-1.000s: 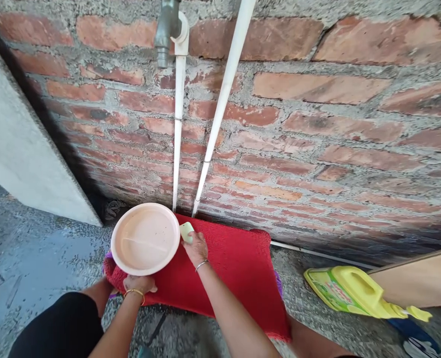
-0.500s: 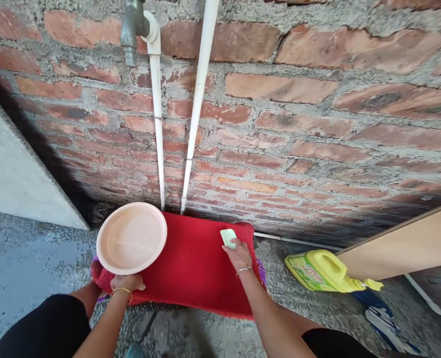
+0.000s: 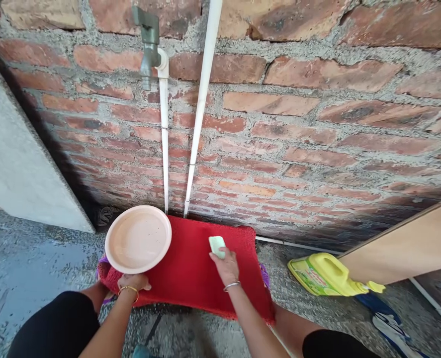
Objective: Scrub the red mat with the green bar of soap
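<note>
A thick red cloth lies spread out in front of me, bunched at its left end. My right hand is closed round a pale green bar of soap, over the right half of the cloth. My left hand is closed at the cloth's near left part, just below the rim of a pale pink basin; its fingertips are hidden. A little water seems to be in the basin, which stands over the cloth's left end.
A yellow detergent jug lies on the concrete floor to the right, near blue-and-white slippers. A grey tap and white pipes run along the brick wall. Slabs lean at left and right.
My right hand has moved the soap leftward and a little nearer over the cloth. My left hand keeps its place by the basin. The view has tilted up, showing more of the tap.
</note>
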`<state>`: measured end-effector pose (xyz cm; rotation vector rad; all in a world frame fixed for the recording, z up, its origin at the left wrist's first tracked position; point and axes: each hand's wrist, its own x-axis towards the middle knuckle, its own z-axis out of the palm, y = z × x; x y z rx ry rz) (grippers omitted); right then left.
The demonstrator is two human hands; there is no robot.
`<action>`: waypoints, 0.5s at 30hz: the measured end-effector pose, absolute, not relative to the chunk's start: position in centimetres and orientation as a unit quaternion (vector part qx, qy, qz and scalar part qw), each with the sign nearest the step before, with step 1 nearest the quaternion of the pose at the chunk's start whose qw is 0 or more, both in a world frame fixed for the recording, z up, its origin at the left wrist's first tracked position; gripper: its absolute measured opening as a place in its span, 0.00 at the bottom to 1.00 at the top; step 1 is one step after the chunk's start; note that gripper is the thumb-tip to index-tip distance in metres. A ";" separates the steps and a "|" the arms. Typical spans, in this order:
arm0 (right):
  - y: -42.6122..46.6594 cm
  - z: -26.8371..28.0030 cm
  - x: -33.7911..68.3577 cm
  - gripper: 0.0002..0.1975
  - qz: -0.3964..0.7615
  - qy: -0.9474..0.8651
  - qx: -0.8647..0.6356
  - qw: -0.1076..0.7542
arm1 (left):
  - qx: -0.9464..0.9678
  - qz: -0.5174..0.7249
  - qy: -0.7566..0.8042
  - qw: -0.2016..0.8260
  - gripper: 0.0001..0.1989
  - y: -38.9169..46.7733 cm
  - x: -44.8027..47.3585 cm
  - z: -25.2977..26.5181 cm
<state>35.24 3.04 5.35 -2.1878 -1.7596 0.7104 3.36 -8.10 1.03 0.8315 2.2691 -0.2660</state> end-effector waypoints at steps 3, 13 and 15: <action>2.1 5.2 28.0 0.17 0.286 -0.638 -0.707 0.105 | 0.317 -0.107 0.871 0.359 0.36 -8.2 3.4 1.6; 1.5 4.4 23.8 0.18 0.236 -0.726 -0.646 0.014 | 0.303 -0.153 0.863 0.375 0.32 -7.8 3.8 2.5; 2.1 4.1 27.2 0.19 0.211 -0.718 -0.663 0.007 | 0.303 -0.150 0.868 0.364 0.31 -7.9 3.7 2.0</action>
